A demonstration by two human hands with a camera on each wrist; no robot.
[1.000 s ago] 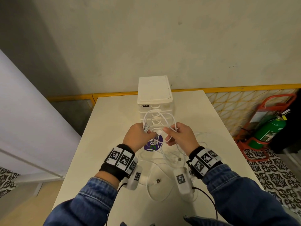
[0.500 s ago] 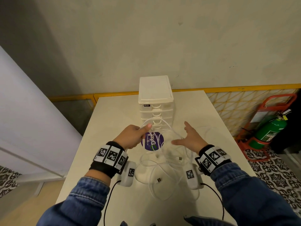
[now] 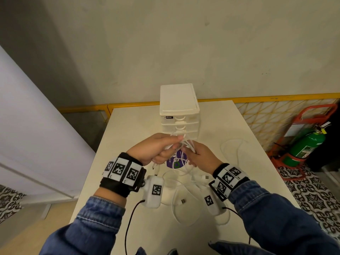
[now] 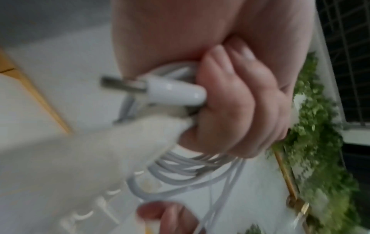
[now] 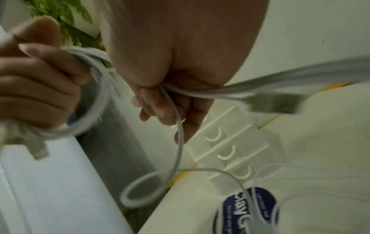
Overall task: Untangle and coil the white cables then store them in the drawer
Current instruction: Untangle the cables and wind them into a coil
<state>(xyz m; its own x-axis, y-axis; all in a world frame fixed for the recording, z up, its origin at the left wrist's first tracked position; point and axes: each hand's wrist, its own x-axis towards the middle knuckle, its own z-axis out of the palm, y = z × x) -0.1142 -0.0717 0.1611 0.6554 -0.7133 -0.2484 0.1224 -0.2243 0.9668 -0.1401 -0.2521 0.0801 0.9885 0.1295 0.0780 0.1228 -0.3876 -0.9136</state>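
Note:
My left hand (image 3: 161, 150) grips a coil of white cable (image 4: 180, 167) with a white USB plug (image 4: 170, 93) sticking out of the fist. My right hand (image 3: 198, 155) is close beside it and pinches a strand of the same white cable (image 5: 176, 126) that runs from the coil. Both hands hover above the table, just in front of the white drawer unit (image 3: 179, 115), whose drawers look closed. More white cable (image 3: 185, 208) lies in loose loops on the table below my wrists, with a USB plug (image 3: 182, 201) among them.
A round purple sticker (image 3: 175, 161) lies on the cream table (image 3: 132, 129) beneath the hands. A further cable loop (image 3: 231, 144) lies to the right. A green fire extinguisher (image 3: 305, 148) in a red stand is on the floor to the right.
Half a second ago the hands were apart with the right hand open. They have come back together and the right hand now pinches the cable by the left hand's coil.

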